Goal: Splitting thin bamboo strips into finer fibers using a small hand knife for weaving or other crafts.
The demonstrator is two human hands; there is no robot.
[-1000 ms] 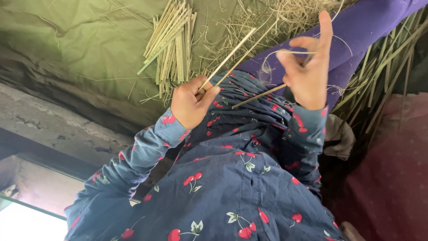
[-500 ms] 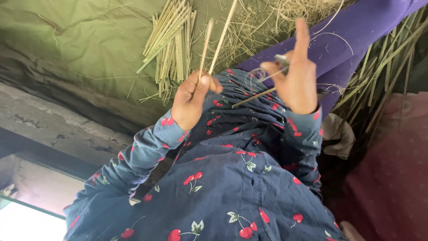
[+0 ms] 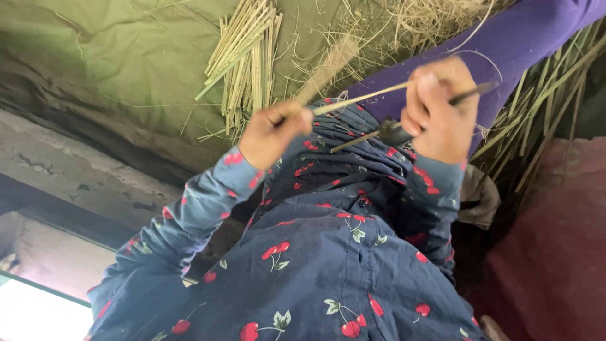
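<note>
Head view: both hands are raised in front of the chest, over a dark blue cherry-print dress (image 3: 328,265).

Left hand (image 3: 274,132): fingers curled shut, pinching the near end of a thin pale stick (image 3: 363,98) that runs across toward the other hand.

Right hand (image 3: 442,110): closed in a fist around a dark slim tool (image 3: 470,95), which pokes out past the knuckles; I cannot tell what kind of tool it is.

Second stick (image 3: 353,140): a shorter pale piece lies lower, between the hands, its far end at a dark blurred lump by the right palm. Which hand carries it is unclear.

Change: half a second ago the left hand's stick pointed nearly straight up; now it lies almost level, bridging the two hands. The right hand, then with one finger stretched upward, is now balled up. I judge that the stick has been brought over to the tool to be worked.

Count: two hands, two sticks in hand, one tool.

Beyond the left hand: a bundle of cut straw stalks (image 3: 249,57) on an olive cloth (image 3: 113,57).

Beyond the right hand: a purple trouser leg (image 3: 536,38), loose long stalks (image 3: 543,120) beside it, and a dark red mat (image 3: 555,252) nearer the body.
</note>
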